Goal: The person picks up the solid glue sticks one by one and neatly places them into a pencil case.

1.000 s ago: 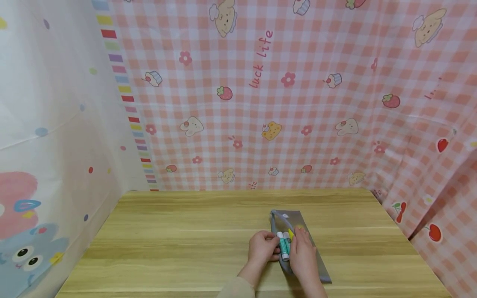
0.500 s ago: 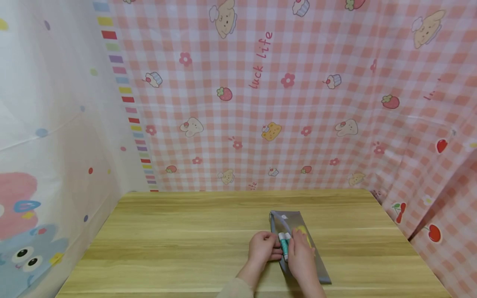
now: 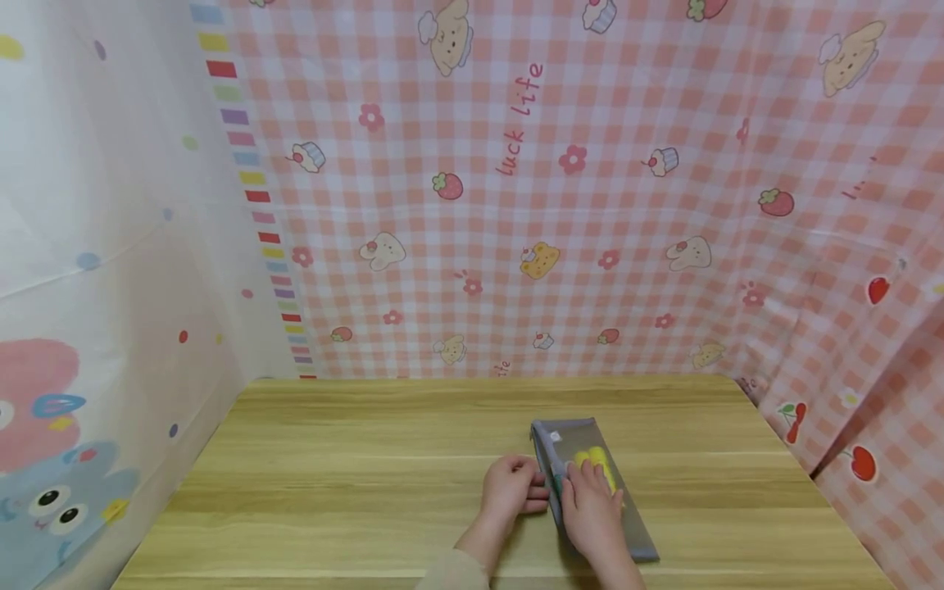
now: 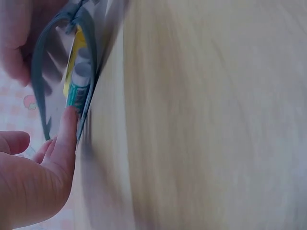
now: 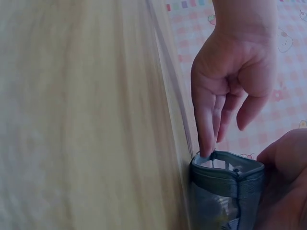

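Observation:
A grey, see-through mesh zip pouch [image 3: 571, 438] lies on the table, its long zippered mouth gaping toward my left hand [image 3: 509, 487]. Inside it are green-and-white glue sticks [image 4: 79, 86], standing one behind another in the left wrist view, and a yellow item [image 3: 596, 460] whose kind I cannot tell. With extended fingers, my left hand reaches into the mouth and touches the end of the nearer glue stick. My right hand [image 3: 593, 508] rests on the pouch's upper face, fingers laid out over the mesh and the yellow item. It hides the pouch's middle.
The wood-grain table [image 3: 354, 483] extends left and beyond the pouch. Behind it hangs a pink checked cloth [image 3: 487, 213] with cartoon prints, and a white printed cloth [image 3: 147, 270] hangs at the left.
The glue sticks have slid right into the pouch and are now mostly covered in the head view. My left hand has shifted slightly left; the right hand stays on the pouch.

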`<action>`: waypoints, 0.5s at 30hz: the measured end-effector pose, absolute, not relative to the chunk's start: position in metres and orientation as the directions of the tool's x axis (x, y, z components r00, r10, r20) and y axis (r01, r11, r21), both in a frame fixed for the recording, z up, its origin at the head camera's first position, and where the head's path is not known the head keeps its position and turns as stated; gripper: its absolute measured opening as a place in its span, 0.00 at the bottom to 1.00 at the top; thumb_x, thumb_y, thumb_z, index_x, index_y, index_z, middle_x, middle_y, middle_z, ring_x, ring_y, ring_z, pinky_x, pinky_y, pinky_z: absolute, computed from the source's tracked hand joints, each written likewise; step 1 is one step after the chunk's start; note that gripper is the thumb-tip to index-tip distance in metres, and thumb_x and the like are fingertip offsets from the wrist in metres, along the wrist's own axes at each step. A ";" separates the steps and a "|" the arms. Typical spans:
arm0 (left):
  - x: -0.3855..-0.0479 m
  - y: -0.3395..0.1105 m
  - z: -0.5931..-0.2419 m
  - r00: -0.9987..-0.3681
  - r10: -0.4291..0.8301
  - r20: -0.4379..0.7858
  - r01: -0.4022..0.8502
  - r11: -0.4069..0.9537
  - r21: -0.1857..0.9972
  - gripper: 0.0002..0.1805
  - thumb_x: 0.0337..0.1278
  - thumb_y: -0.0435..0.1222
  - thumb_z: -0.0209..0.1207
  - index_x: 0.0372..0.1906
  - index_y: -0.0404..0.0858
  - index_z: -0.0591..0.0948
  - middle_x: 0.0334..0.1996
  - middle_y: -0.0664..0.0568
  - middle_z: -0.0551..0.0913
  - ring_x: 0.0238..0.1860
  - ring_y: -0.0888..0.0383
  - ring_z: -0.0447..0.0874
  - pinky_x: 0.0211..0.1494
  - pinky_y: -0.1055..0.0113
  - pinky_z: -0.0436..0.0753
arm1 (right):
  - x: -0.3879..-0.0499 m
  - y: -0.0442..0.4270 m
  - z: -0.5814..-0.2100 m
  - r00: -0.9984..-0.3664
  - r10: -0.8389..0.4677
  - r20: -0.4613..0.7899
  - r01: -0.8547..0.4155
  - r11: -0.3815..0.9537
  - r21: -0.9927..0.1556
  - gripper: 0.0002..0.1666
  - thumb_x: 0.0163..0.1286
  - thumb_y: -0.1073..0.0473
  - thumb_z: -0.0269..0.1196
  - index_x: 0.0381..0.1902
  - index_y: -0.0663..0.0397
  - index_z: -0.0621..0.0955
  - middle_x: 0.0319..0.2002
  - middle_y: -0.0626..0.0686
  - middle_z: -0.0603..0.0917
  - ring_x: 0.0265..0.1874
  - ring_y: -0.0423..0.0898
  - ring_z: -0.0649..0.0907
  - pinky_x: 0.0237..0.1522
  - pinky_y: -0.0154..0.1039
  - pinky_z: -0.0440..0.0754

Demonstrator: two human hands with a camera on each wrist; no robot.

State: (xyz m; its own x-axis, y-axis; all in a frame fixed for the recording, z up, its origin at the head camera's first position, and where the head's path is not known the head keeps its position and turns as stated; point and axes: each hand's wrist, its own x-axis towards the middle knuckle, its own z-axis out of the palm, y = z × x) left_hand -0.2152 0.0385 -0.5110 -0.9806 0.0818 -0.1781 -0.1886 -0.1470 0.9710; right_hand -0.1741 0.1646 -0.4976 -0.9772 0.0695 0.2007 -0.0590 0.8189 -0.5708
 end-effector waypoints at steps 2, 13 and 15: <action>-0.216 0.035 -0.509 -0.982 0.075 -0.174 -0.183 -0.128 0.975 0.14 0.66 0.29 0.51 0.49 0.22 0.76 0.33 0.39 0.84 0.31 0.45 0.88 0.32 0.56 0.88 | -0.175 0.165 -0.498 -0.979 0.053 0.199 -0.065 0.837 -0.543 0.21 0.72 0.63 0.54 0.57 0.70 0.78 0.62 0.77 0.70 0.65 0.76 0.64 0.57 0.83 0.54; -0.216 0.008 -0.502 -0.989 0.144 -0.044 -0.026 0.125 0.992 0.14 0.65 0.31 0.57 0.49 0.24 0.79 0.31 0.40 0.84 0.26 0.53 0.84 0.27 0.60 0.87 | -0.180 0.174 -0.498 -0.995 -0.018 0.096 -0.059 0.896 -0.440 0.25 0.65 0.61 0.65 0.58 0.67 0.79 0.64 0.76 0.68 0.66 0.75 0.62 0.59 0.81 0.53; -0.216 0.002 -0.501 -0.986 0.162 0.038 0.080 0.263 0.961 0.12 0.64 0.31 0.59 0.47 0.26 0.81 0.30 0.44 0.84 0.28 0.54 0.84 0.31 0.61 0.87 | -0.181 0.176 -0.497 -0.996 -0.033 0.085 -0.066 0.900 -0.430 0.26 0.65 0.60 0.65 0.59 0.67 0.78 0.65 0.76 0.68 0.66 0.76 0.61 0.59 0.81 0.54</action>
